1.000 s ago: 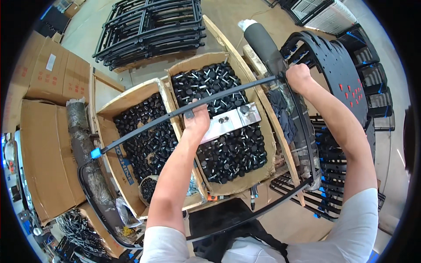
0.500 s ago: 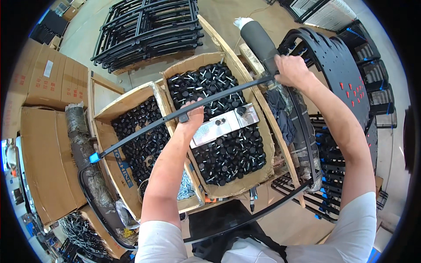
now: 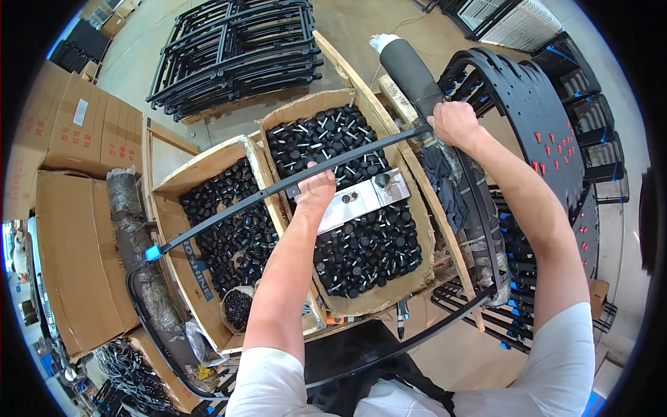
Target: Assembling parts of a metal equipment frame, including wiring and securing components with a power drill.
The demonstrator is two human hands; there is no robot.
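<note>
A large black tubular frame (image 3: pixel 236 207) with a blue-tipped corner lies across the boxes, and its near bar curves past my body. My left hand (image 3: pixel 317 189) is closed around the middle of the far bar, with a fingertip showing beyond it. At the far right corner my right hand (image 3: pixel 453 123) grips the frame, fingers curled over it. Below the bar, a silver metal plate with dark round fittings (image 3: pixel 365 200) rests on a carton of black knobs with metal studs (image 3: pixel 368 243). To its left stands a box of small black caps (image 3: pixel 226 243).
Dark padded rolls (image 3: pixel 410 69) flank the boxes. Black curved panels with red plugs (image 3: pixel 528 111) stand at the right. Stacked black frames (image 3: pixel 233 55) lie on the floor ahead. Brown cartons (image 3: pixel 80 257) stand at the left. A power tool tip (image 3: pixel 401 323) hangs below the carton.
My left hand has slid right along the bar. A small cup of black parts has come into view beside my left forearm. My right hand has shifted slightly left and down.
</note>
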